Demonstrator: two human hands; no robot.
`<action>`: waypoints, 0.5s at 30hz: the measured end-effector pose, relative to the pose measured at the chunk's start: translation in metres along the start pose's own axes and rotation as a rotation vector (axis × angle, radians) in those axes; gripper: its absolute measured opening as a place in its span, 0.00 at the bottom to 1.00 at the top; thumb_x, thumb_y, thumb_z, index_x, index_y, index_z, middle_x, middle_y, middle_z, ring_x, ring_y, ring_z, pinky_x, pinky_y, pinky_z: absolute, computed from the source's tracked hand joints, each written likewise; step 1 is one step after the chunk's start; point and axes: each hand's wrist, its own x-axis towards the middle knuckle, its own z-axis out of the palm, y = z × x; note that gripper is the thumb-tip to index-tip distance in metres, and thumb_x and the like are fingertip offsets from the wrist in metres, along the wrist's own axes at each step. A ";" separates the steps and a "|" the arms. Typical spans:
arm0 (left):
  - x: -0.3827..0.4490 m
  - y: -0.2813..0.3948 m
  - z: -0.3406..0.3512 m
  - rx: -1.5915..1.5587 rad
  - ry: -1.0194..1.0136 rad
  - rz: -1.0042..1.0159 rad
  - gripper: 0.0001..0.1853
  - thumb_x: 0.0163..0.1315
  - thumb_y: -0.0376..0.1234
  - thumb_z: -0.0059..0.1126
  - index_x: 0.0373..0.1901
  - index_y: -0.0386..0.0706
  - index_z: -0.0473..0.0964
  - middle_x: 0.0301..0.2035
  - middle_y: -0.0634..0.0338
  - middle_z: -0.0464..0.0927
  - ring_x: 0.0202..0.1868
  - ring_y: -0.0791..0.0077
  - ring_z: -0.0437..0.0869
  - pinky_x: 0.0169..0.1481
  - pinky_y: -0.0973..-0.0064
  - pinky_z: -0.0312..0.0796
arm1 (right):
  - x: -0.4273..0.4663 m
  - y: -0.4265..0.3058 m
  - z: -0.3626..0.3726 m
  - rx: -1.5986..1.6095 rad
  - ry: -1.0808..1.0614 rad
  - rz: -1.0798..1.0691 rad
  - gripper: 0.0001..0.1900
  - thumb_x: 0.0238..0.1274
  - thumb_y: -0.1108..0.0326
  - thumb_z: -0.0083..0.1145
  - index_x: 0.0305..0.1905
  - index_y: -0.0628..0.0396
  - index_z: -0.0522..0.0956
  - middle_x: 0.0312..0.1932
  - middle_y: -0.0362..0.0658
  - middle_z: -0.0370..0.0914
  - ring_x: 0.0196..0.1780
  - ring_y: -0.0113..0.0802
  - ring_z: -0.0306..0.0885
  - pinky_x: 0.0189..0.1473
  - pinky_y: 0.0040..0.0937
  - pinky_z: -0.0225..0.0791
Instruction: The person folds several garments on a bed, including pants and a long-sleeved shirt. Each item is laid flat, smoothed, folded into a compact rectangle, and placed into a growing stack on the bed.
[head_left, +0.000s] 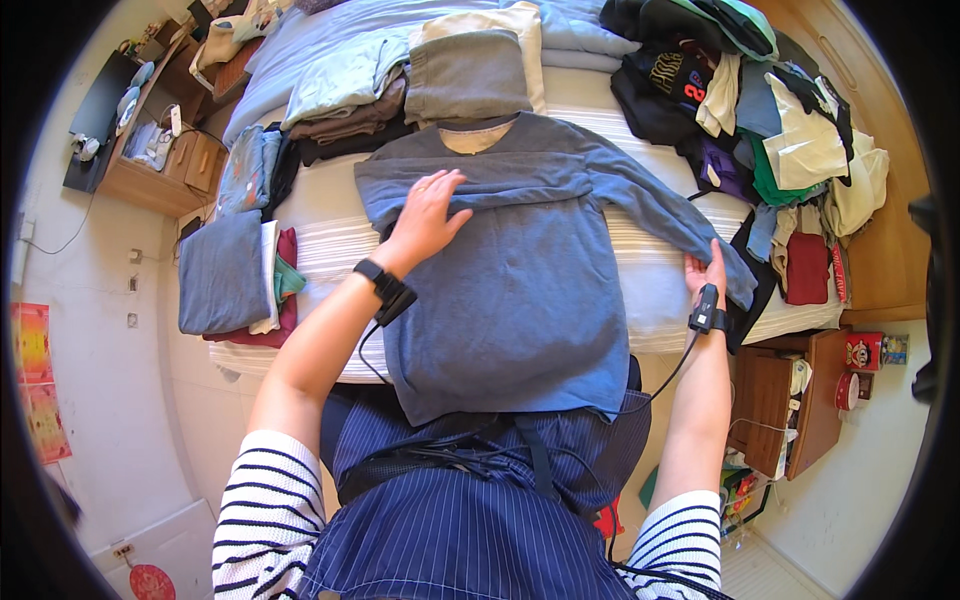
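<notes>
A blue-grey long-sleeved sweatshirt (510, 300) lies spread on the bed, its neckline away from me and its hem over the bed's near edge. One sleeve (487, 180) is folded flat across the chest. My left hand (427, 217) is over that folded sleeve, thumb and fingers apart, holding nothing; whether it touches the cloth is unclear. The other sleeve (660, 206) stretches out to the right. Near its cuff, my right hand (706, 268) has its thumb over the sleeve and its fingers partly hidden beneath it.
Folded clothes (469, 75) line the far side, with another folded stack (225, 274) at the left. A loose heap of clothes (795, 135) covers the bed's right side. A wooden nightstand (817, 405) stands at the right. Black cables (671, 375) run from both wrist devices.
</notes>
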 end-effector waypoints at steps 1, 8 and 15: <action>-0.014 -0.007 -0.003 0.124 0.009 -0.004 0.33 0.62 0.38 0.70 0.67 0.38 0.70 0.67 0.45 0.74 0.74 0.49 0.67 0.79 0.53 0.55 | 0.005 -0.004 0.002 0.025 0.001 -0.027 0.17 0.62 0.64 0.75 0.52 0.53 0.80 0.45 0.44 0.83 0.49 0.39 0.81 0.57 0.39 0.78; -0.066 -0.060 0.003 0.265 -0.015 -0.342 0.37 0.64 0.30 0.64 0.76 0.52 0.65 0.75 0.44 0.61 0.77 0.35 0.57 0.81 0.49 0.52 | 0.000 -0.049 0.049 -0.074 -0.127 -0.299 0.17 0.64 0.67 0.69 0.55 0.55 0.78 0.50 0.44 0.83 0.49 0.35 0.81 0.52 0.34 0.75; -0.080 -0.079 0.017 0.511 -0.052 -0.102 0.43 0.61 0.22 0.52 0.79 0.63 0.62 0.78 0.48 0.58 0.76 0.31 0.57 0.78 0.43 0.58 | -0.118 -0.042 0.173 -0.372 -0.587 -0.776 0.17 0.66 0.69 0.69 0.57 0.59 0.78 0.55 0.40 0.80 0.54 0.31 0.79 0.57 0.32 0.75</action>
